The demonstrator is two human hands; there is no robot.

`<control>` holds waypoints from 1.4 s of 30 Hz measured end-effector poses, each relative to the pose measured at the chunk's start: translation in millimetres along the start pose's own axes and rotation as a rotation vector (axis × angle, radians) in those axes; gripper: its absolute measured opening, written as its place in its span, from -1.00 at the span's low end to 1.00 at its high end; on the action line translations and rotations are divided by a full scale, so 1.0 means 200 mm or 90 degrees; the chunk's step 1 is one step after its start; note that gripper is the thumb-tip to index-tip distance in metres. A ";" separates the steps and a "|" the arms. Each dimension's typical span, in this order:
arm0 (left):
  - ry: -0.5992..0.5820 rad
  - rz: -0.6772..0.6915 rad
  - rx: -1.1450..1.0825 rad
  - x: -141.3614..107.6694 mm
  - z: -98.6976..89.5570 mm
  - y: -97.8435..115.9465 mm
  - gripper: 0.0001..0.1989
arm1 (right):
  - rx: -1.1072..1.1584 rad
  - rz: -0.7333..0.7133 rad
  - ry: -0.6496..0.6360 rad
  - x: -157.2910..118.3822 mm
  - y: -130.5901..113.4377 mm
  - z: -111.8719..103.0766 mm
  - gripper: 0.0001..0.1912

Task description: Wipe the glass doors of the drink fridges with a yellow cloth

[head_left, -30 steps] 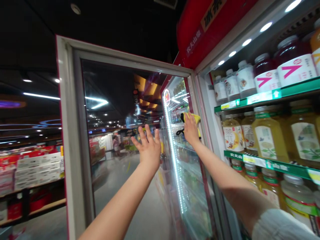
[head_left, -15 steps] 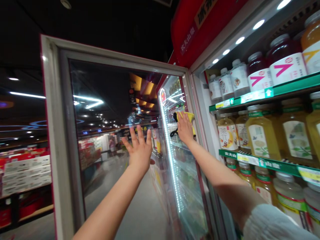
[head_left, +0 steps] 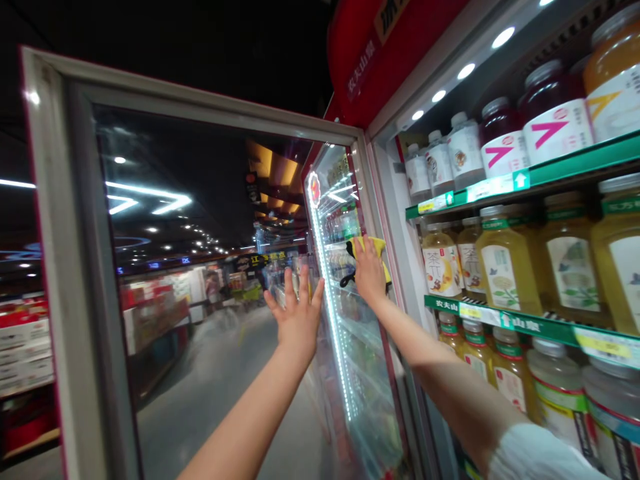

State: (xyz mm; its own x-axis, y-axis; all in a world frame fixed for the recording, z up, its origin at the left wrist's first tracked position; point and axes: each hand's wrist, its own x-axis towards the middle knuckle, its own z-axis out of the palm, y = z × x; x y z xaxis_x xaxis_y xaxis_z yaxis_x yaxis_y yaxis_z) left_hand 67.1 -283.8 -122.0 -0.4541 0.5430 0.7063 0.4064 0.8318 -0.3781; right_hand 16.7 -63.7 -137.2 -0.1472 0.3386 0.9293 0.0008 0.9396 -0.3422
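My left hand (head_left: 299, 320) is flat toward the glass door (head_left: 200, 373), fingers spread and nothing in it. It appears to rest on the pane, though the contact itself is hard to make out. Higher up and to the right, near the hinge side, my right hand (head_left: 369, 270) holds a yellow cleaning cloth (head_left: 384, 250) with black trim against the same pane. Its fingers lie extended over the cloth and cover part of it. The door, framed in pale metal (head_left: 47, 267), stands swung out from a red drinks cooler (head_left: 400, 73).
Right of my arm, cooler shelves with green price strips (head_left: 550, 175) carry rows of bottles, such as yellow tea bottles (head_left: 505, 267) and dark red juice bottles (head_left: 555, 120). Left of the door are stacked white cartons (head_left: 25, 353). A lit cooler (head_left: 330, 320) shows in the pane.
My view has turned, so the door and shelves sit farther left. My left hand has shifted right across the pane, closer to the right hand. The right hand and cloth sit slightly lower.
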 end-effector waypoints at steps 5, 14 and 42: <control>0.048 0.010 -0.023 0.02 0.09 0.01 -0.21 | 0.015 -0.059 0.018 -0.19 0.10 0.03 -0.31; 0.067 0.032 -0.035 0.02 0.10 -0.02 -0.16 | 0.010 -0.096 0.030 -0.20 0.13 0.02 -0.34; 0.095 0.041 0.062 -0.44 -0.21 -0.92 0.12 | 0.107 -0.235 -0.056 -0.40 -0.71 -0.01 -0.39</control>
State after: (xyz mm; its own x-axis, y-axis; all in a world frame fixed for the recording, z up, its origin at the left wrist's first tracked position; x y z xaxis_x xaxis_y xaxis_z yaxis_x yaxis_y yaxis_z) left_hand 66.1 -489.5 -89.4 -0.3045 0.5778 0.7572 0.3483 0.8075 -0.4761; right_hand 29.8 -224.5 -161.6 -0.1907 -0.0316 0.9811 -0.2279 0.9736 -0.0129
